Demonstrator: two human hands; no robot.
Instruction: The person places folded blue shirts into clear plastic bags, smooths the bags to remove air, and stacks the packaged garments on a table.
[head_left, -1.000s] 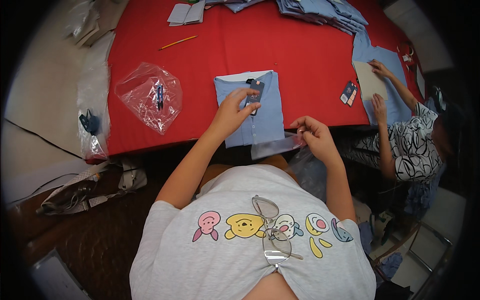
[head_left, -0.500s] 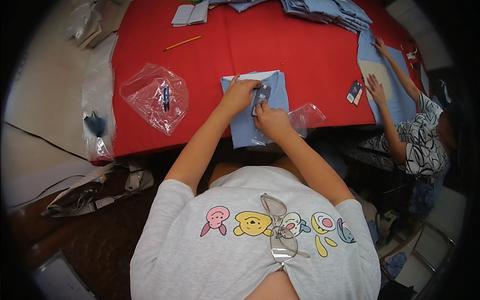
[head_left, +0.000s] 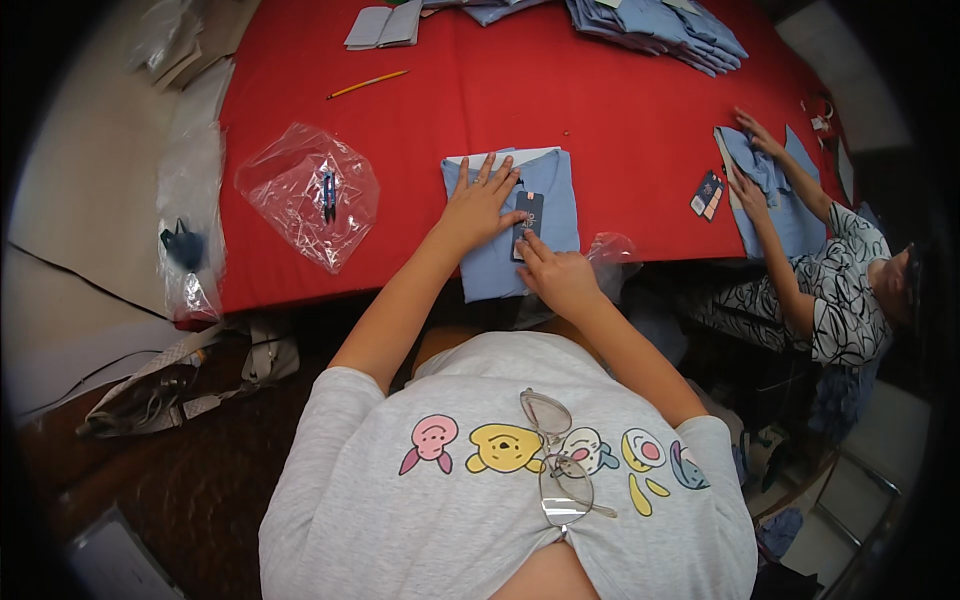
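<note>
A folded light-blue garment with a white strip along its far edge lies on the table's near side. On it rests a dark, printed hang tag. My left hand is flat on the garment, fingers spread, its thumb at the tag's left edge. With bent fingers, my right hand grips the tag's lower end; the fingertips partly hide it. Clear plastic shows just beyond my right hand, and whether that hand also touches it I cannot tell.
On the red-covered table lie a clear plastic bag with a small blue tool on it, a pencil, a notebook and stacked blue garments. At right, a co-worker handles blue cloth beside several tags.
My left hand has opened from the tag's top and spread flat on the garment. The tag has shifted slightly nearer with my right hand. The co-worker has folded part of the cloth over.
</note>
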